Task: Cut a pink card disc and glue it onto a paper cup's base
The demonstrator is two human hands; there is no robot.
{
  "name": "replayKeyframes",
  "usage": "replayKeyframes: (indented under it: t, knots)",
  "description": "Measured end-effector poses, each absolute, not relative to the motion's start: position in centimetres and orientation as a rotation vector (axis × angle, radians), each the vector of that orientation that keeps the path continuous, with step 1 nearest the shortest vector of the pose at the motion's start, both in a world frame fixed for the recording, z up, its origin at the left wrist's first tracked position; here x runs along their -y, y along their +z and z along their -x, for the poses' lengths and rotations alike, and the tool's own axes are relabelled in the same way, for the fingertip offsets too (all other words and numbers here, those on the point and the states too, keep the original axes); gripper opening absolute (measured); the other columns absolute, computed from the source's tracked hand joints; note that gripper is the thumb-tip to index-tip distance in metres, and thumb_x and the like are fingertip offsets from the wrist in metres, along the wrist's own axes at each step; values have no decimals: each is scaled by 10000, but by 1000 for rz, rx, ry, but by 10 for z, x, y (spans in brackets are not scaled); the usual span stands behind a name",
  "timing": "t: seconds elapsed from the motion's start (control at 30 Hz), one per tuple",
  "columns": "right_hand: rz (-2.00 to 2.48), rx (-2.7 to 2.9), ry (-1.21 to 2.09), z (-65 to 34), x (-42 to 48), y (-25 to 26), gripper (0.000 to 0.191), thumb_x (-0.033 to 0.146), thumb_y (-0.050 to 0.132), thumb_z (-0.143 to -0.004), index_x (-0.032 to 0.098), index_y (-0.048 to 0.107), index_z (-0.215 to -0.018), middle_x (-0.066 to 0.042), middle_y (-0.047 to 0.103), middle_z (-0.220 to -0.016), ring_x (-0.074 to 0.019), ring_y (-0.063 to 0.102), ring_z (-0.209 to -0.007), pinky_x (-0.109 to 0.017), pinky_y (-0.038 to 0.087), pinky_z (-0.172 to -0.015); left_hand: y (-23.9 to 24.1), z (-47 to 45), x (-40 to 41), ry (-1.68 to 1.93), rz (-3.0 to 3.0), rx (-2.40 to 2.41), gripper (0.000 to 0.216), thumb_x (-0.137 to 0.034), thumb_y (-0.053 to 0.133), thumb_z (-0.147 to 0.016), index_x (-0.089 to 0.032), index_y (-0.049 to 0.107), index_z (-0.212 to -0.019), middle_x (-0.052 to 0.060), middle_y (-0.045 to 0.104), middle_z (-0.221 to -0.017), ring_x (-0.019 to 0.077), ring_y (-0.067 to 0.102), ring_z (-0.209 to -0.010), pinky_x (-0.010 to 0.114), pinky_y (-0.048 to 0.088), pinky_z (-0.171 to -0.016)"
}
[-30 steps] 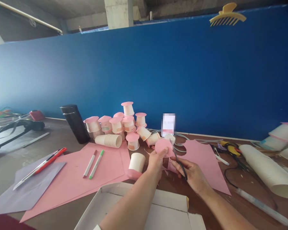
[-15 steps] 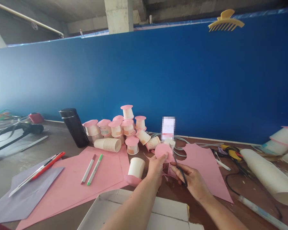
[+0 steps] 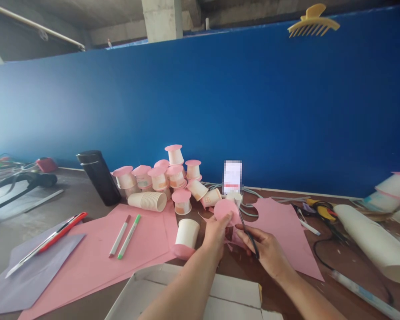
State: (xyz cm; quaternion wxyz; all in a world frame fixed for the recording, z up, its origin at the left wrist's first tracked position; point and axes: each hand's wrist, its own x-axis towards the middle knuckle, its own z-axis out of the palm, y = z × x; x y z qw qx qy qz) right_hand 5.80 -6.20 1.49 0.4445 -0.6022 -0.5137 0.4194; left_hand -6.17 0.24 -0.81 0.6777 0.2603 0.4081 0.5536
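Between thumb and fingers, my left hand (image 3: pixel 216 233) pinches a round pink paper disc (image 3: pixel 225 210). My right hand (image 3: pixel 262 245) is closed on the handles of dark scissors (image 3: pixel 250 238), whose blades lie at the disc's right edge. Just left of my left wrist stands a paper cup (image 3: pixel 187 233) with a pink base. A pink sheet (image 3: pixel 277 229) with a rounded cut-out lies beyond my right hand. Several paper cups (image 3: pixel 159 178) topped with pink discs are grouped and stacked near the wall. A nested stack of plain cups (image 3: pixel 148 201) rests on its side before them.
At left are a black bottle (image 3: pixel 102 182), two markers (image 3: pixel 129 237), a red utility knife (image 3: pixel 48 242) and pink sheets (image 3: pixel 100 262). A white box (image 3: pixel 240 289) lies under my forearms. A paper roll (image 3: pixel 375 240) and cables sit right, before a blue wall (image 3: pixel 200 102).
The whole view has shifted slightly. Both hands stay nearly in place, with the disc and the scissors still held together.
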Motion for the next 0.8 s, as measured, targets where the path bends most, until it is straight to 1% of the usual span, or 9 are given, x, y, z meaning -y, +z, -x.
replayKeyframes:
  t: [0.13,0.27,0.43,0.57,0.8]
  knots:
    - [1494,1290,1020,-58,63,13,616,619,667,-701,145,745,-1088,23,525,-501,-149,486,-521,-262,408,-526,-6,62,-1,1244,-587,-929,443,-405,870,-495,-115,605,-701,-27,502,-507,72,402,-441,225,303,-444]
    - [1492,1292,1016,-58,63,13,618,620,665,-702,145,743,-1090,23,525,-505,-144,481,-516,-258,400,-519,-6,62,-1,1233,-573,-926,447,-399,863,-509,-112,616,-746,-20,530,-525,79,426,-442,231,327,-452]
    - [1501,1306,1018,-58,63,13,607,615,664,-713,142,742,-1086,27,514,-499,-142,468,-519,-258,398,-527,-7,62,-2,1240,-577,-925,433,-385,859,-516,-107,609,-734,-28,513,-503,69,410,-429,219,316,-432]
    - [1499,1300,1037,-59,63,13,591,605,659,-734,152,733,-1105,33,510,-508,-134,463,-524,-248,387,-522,-5,62,-1,1226,-576,-913,444,-396,860,-521,-109,619,-758,-21,528,-506,83,440,-422,223,329,-420]
    - [1492,1291,1045,-58,62,11,600,614,667,-730,149,731,-1103,38,495,-513,-132,458,-527,-243,376,-510,-4,63,1,1222,-579,-899,445,-393,864,-518,-110,620,-760,-25,520,-493,95,459,-422,226,348,-415]
